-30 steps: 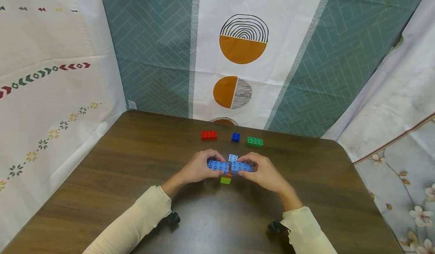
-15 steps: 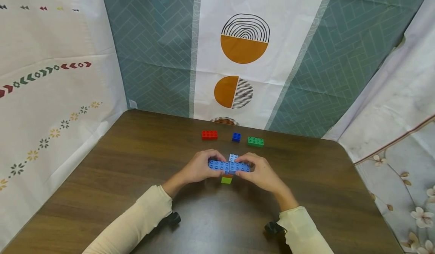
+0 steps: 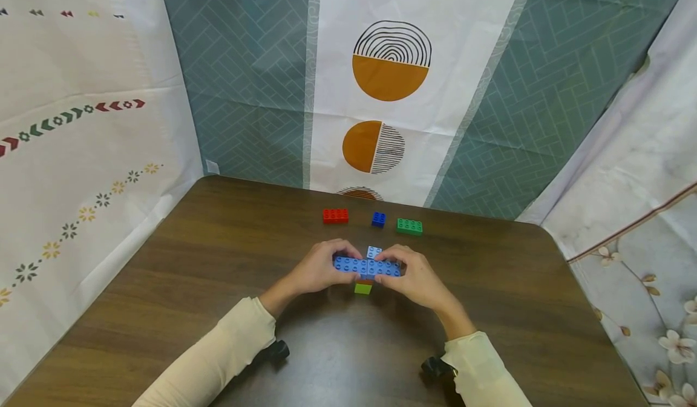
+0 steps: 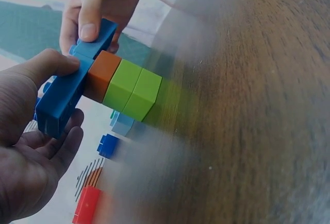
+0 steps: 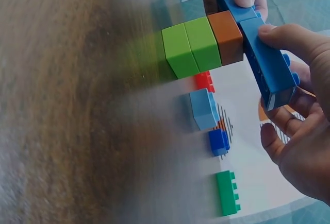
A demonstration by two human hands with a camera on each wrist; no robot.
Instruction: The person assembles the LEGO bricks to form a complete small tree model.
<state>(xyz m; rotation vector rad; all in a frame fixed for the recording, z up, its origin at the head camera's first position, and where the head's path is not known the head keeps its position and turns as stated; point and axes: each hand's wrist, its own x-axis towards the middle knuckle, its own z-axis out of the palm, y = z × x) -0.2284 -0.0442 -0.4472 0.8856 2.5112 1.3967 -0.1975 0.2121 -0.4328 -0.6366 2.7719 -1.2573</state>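
Your left hand [image 3: 321, 268] pinches the left blue brick [image 3: 350, 266] between thumb and fingers. Behind it, apart, a red brick [image 3: 334, 216] lies near the far edge of the worktop [image 3: 239, 231]. Next, you have a short upright stack: two lime-green bricks [image 4: 132, 91] at the bottom with an orange brick [image 4: 103, 75] on them. The left blue brick and the right blue brick [image 3: 383, 268] meet end to end across the orange brick's top, one reaching out to either side. Just beyond the stack stands a light blue brick [image 3: 374, 252], with a small dark blue brick [image 3: 378, 219] farther back. Your right hand [image 3: 418, 277] grips the right blue brick between thumb and fingers; a green brick [image 3: 409, 227] lies behind it, well apart.
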